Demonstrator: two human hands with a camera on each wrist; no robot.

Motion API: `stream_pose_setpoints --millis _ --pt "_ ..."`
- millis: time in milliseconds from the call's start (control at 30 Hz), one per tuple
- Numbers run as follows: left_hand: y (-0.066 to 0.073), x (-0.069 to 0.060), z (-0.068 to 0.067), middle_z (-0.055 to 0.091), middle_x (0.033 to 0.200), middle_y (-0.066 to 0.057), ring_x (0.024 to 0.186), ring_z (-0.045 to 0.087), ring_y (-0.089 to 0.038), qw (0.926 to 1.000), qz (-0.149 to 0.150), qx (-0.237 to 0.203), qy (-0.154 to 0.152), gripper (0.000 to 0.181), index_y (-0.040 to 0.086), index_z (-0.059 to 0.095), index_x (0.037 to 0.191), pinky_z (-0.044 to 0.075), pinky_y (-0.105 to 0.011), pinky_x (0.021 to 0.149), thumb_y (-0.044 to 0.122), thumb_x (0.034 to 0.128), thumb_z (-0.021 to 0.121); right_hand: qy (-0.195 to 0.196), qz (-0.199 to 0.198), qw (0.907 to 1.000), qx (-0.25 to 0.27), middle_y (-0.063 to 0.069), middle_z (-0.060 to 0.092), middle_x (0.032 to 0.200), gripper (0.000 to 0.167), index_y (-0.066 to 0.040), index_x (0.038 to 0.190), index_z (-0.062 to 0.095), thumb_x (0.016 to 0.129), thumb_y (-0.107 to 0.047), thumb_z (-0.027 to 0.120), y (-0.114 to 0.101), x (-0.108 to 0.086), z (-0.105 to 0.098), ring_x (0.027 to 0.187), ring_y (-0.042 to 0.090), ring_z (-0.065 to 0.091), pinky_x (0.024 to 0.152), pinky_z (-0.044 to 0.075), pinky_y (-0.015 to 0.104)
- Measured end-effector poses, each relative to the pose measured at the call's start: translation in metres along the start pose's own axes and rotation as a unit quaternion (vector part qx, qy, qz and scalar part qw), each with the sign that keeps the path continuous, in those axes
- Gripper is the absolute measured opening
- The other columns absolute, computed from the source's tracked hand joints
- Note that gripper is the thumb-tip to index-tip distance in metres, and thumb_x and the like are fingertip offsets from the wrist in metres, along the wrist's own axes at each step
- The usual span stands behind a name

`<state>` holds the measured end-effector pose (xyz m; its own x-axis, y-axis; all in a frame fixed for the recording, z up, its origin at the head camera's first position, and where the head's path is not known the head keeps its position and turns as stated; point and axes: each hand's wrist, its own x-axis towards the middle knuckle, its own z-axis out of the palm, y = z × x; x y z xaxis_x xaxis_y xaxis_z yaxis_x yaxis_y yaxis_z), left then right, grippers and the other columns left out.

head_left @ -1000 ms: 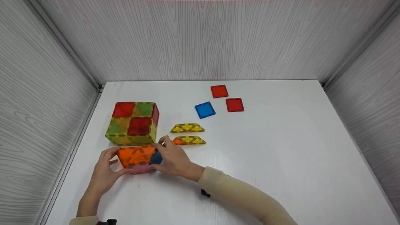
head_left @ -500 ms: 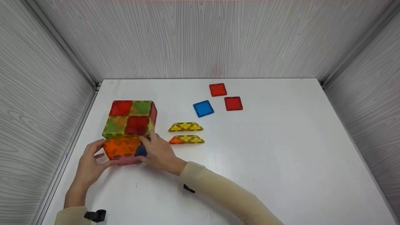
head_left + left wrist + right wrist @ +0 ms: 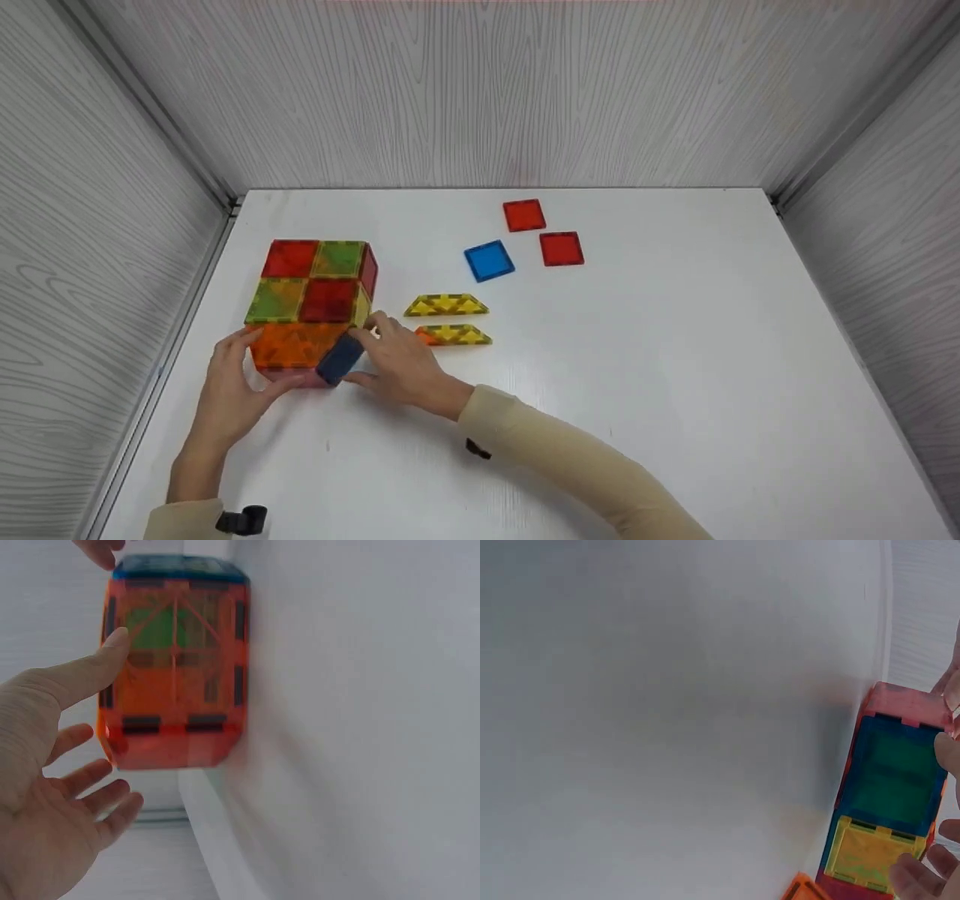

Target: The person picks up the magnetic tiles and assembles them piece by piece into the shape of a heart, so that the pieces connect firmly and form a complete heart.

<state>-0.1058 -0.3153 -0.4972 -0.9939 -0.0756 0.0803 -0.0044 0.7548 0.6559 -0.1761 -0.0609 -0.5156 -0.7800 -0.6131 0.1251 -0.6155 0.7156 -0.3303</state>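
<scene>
A box of see-through magnetic tiles (image 3: 330, 301), checkered red and green on top, stands at the table's left. Against its front side lies a smaller magnetic-tile block (image 3: 296, 345), orange on top, pink (image 3: 296, 377) along the front, with a blue tile (image 3: 340, 361) slanting at its right end. My left hand (image 3: 229, 401) grips the block's left end, thumb on the front face, as the left wrist view also shows. With thumb and fingers, my right hand (image 3: 405, 367) pinches the blue end; some of its fingertips lie by a yellow tile (image 3: 874, 851) of the box.
Two yellow trapezoid tile pieces (image 3: 446, 304) lie right of the box, the nearer with an orange end partly behind my right hand. Farther back are a loose blue square tile (image 3: 489, 261) and two red square tiles (image 3: 561, 249). Pale panels (image 3: 495, 97) wall the table in.
The orange-topped block has moved left and away from me, up against the checkered box, both hands along with it. My right hand has lately shifted slightly right, and more of the blue tile shows.
</scene>
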Motion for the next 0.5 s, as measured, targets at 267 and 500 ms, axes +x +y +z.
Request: stream_pose_setpoints --millis 267,500 --pt "0.050 0.004 0.037 0.048 0.151 -0.022 0.143 0.044 -0.040 0.9981 0.050 -0.014 0.034 0.063 0.003 0.053 0.147 0.044 -0.067 0.116 0.024 0.0944 0.081 0.078 -0.012 0.9962 0.035 0.009 0.062 0.132 0.061 -0.014 0.143 0.061 0.097 -0.052 0.072 0.092 -0.032 -0.055 0.111 0.022 0.066 0.089 0.061 0.031" --pt "0.080 0.028 0.079 0.055 0.147 -0.015 0.138 0.052 -0.034 0.9959 0.084 -0.029 -0.019 0.055 0.009 0.057 0.144 0.045 -0.059 0.119 0.025 0.0968 0.078 0.117 0.062 0.9910 0.020 0.014 0.063 0.134 0.056 -0.010 0.140 0.063 0.097 -0.044 0.075 0.200 -0.045 -0.099 0.113 0.030 0.067 0.095 0.062 0.041"
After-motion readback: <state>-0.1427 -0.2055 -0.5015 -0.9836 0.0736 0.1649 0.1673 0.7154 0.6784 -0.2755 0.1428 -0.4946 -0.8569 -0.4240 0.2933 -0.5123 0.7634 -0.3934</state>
